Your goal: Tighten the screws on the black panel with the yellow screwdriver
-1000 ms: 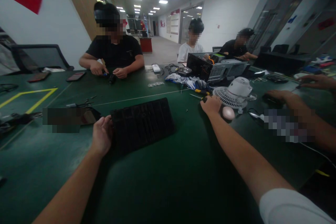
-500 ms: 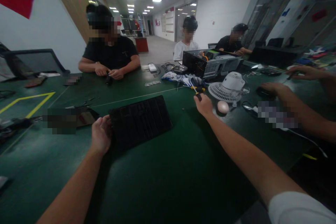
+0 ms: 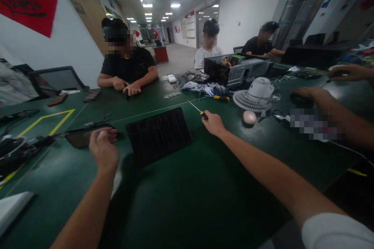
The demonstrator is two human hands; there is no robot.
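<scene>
My right hand (image 3: 214, 123) grips a screwdriver (image 3: 203, 115) by its black-and-yellow handle. Its thin metal shaft points up and left, above the far right corner of a flat black rectangular panel (image 3: 160, 136) with ribs across it. The panel lies on the green table (image 3: 187, 202). Left of the panel and apart from it is my left hand (image 3: 104, 148), fingers loosely bent and apart, with nothing seen in it. Behind those fingers a dark flat device (image 3: 80, 137) is partly hidden.
An opened computer case (image 3: 230, 71), a white fan (image 3: 255, 95) and a pink mouse (image 3: 249, 117) stand to the right. Yellow-handled pliers (image 3: 221, 97) lie by a cloth (image 3: 201, 87). Co-workers sit opposite; another person's hands (image 3: 309, 95) are at right.
My left hand has let go of the black panel and moved left. My right hand has brought the screwdriver left and nearer, its shaft now lower. The view has shifted slightly.
</scene>
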